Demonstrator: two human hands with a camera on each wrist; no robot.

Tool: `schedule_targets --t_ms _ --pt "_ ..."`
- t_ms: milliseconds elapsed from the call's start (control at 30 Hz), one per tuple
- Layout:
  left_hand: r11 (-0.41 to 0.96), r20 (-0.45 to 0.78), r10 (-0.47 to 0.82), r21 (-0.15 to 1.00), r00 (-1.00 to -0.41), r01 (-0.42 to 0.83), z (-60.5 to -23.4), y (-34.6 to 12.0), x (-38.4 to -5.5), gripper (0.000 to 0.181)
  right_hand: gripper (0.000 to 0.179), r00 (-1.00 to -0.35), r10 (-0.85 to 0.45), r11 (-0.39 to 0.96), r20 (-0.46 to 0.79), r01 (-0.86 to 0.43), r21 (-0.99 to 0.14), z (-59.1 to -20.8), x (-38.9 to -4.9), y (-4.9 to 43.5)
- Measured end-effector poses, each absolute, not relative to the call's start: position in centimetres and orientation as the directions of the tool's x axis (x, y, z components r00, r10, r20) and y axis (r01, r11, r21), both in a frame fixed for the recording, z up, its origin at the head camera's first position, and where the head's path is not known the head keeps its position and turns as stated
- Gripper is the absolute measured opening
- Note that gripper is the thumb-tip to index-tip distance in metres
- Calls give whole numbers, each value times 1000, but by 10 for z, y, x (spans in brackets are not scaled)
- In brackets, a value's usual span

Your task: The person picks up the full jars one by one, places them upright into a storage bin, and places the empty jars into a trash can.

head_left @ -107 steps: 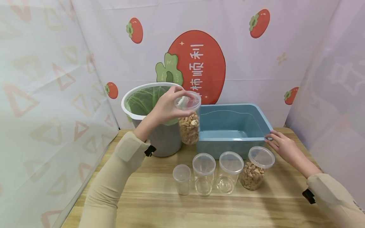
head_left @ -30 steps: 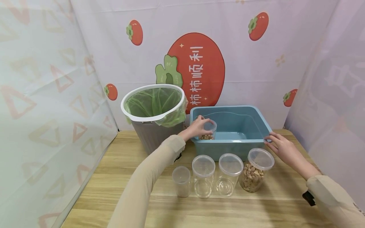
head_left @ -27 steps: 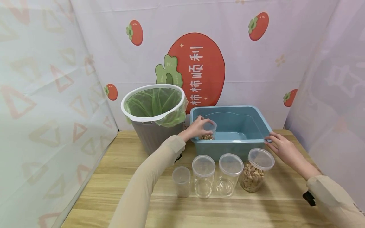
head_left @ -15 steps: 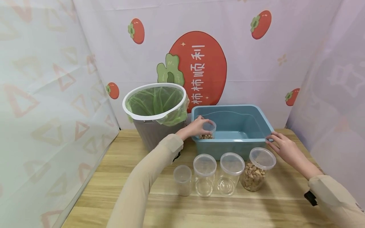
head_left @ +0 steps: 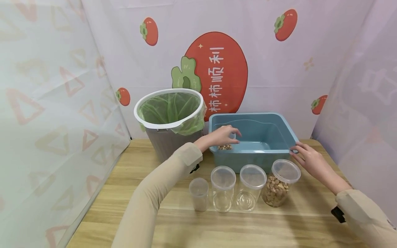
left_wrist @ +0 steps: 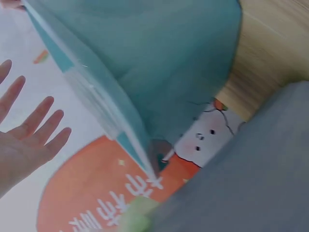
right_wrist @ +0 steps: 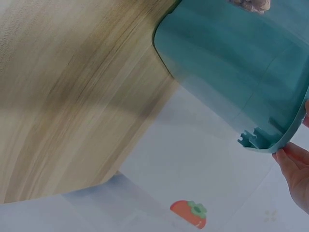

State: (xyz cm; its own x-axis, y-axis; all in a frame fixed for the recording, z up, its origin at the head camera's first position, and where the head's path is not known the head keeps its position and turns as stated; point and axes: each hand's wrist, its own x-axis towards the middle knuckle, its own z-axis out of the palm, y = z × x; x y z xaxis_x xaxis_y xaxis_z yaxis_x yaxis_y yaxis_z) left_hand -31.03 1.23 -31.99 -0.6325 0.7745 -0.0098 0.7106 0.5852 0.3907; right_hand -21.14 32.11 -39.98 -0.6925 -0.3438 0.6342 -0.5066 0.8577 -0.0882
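My left hand (head_left: 225, 135) is over the left end of the blue plastic basin (head_left: 251, 159), its fingers spread. Just under it stands a clear jar of nuts (head_left: 224, 147) inside the basin, mostly hidden by the hand and front wall. The left wrist view shows the left hand (left_wrist: 29, 140) apart from the basin's edge, with nothing in its grasp. At the basin's front right corner, my right hand (head_left: 309, 161) pinches the rim; the right wrist view shows its fingers (right_wrist: 289, 166) at that corner.
In front of the basin stand a small clear jar (head_left: 199, 194), two larger lidded clear jars (head_left: 222, 189) and a lidded jar of nuts (head_left: 277, 189). A grey bin (head_left: 161, 141) with a green liner stands left of the basin. A printed cloth (head_left: 263, 96) hangs behind.
The left hand carried the jar of nuts from beside the bin down into the basin's left end, then let go and spread its fingers. The right hand stays on the rim.
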Motion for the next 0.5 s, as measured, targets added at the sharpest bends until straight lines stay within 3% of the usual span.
schedule_targets --t_ms 500 --pt "510 -90 851 380 -518 772 -293 47 -277 36 13 -684 -337 851 647 -515 -101 -401 -213 322"
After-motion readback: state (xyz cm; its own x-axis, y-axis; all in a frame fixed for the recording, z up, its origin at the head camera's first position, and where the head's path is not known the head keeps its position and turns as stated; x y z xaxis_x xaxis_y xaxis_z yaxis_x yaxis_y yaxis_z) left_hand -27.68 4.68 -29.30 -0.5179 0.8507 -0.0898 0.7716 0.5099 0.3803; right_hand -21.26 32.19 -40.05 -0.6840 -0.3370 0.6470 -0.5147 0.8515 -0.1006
